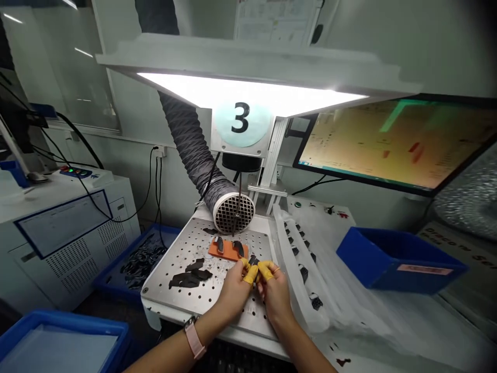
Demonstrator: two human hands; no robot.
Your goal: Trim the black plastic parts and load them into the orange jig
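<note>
I had the left hand [235, 290] and right hand [275, 295] in a narrow pinch, their yellow-capped fingertips [250, 274] closed on a small dark piece [253, 260]. The perforated metal plate's [182, 295] near and right edges ran just beside the grip. An orange block [223, 250] lay just ahead, dark scraps [190, 276] left. A placard [240, 118] beyond read "3".

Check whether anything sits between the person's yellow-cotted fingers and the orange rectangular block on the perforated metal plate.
Nothing visible stands between them. The left hand and right hand pinch a small black piece beside the orange block, above the perforated metal plate. Another black piece lies on the block's right end.
</note>
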